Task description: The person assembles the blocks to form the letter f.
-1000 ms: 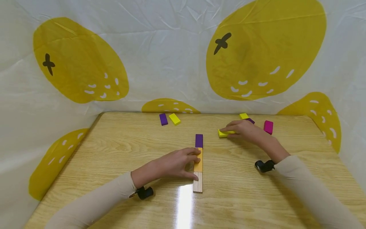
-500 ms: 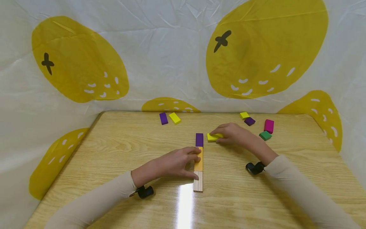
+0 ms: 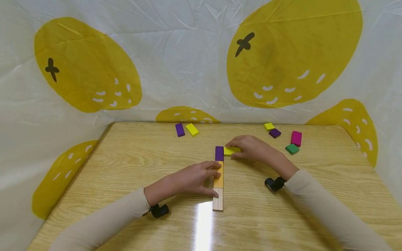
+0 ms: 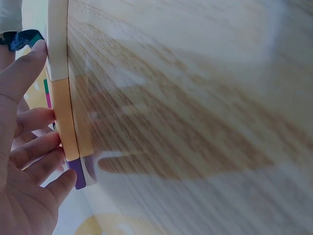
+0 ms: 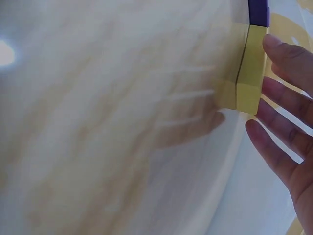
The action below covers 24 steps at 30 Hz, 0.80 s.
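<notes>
A straight row in mid-table in the head view has a purple block (image 3: 219, 153) at the far end, an orange block (image 3: 220, 182) in the middle and a plain wooden block (image 3: 218, 205) nearest. My left hand (image 3: 193, 178) rests along its left side, fingertips on the orange block and thumb on the plain one. My right hand (image 3: 252, 149) pinches a yellow block (image 3: 229, 151) between thumb and fingers. This block lies crosswise, its left end right at the purple block. The right wrist view shows the yellow block (image 5: 252, 68) meeting the purple block (image 5: 259, 12) end on.
Loose blocks lie at the back of the wooden table (image 3: 125, 167): purple (image 3: 180, 130) and yellow (image 3: 192, 129) left of centre. To the right are yellow (image 3: 269, 127), dark purple (image 3: 275, 133), pink (image 3: 296, 138) and green (image 3: 292, 149) ones. A lemon-print cloth (image 3: 185, 62) hangs behind.
My right hand has slid the yellow block leftward over the table until its end reached the purple block. The green block came into sight as the arm moved. My left hand stays put.
</notes>
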Motion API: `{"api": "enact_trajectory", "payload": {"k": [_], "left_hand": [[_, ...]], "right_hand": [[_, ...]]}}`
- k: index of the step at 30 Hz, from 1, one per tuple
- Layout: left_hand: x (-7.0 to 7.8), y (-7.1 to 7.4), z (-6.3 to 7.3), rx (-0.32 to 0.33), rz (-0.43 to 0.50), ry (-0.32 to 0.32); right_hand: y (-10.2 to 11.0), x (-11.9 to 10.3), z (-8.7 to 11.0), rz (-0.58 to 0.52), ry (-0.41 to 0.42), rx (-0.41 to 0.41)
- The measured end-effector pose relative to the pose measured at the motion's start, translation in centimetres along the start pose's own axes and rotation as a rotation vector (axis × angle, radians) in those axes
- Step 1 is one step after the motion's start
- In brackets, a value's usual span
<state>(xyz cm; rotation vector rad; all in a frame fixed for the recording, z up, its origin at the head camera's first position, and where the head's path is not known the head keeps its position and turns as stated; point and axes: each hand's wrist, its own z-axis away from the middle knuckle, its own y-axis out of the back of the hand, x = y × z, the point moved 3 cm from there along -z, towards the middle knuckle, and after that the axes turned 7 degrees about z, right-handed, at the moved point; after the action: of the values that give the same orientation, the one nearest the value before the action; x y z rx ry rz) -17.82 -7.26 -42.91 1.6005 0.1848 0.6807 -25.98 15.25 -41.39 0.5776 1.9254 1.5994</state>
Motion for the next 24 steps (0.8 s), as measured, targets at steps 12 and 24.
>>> {"api": "enact_trajectory", "payload": {"k": [12,24], "left_hand": [[0.0,0.1,0.0,0.002,-0.002,0.004],[0.0,0.1,0.1,0.014,0.001,-0.013]], "right_hand": [[-0.3,0.4,-1.9,-0.063,0.004,-0.123],[-0.5,0.9,-2.7,-0.103,0.016,-0.153]]}}
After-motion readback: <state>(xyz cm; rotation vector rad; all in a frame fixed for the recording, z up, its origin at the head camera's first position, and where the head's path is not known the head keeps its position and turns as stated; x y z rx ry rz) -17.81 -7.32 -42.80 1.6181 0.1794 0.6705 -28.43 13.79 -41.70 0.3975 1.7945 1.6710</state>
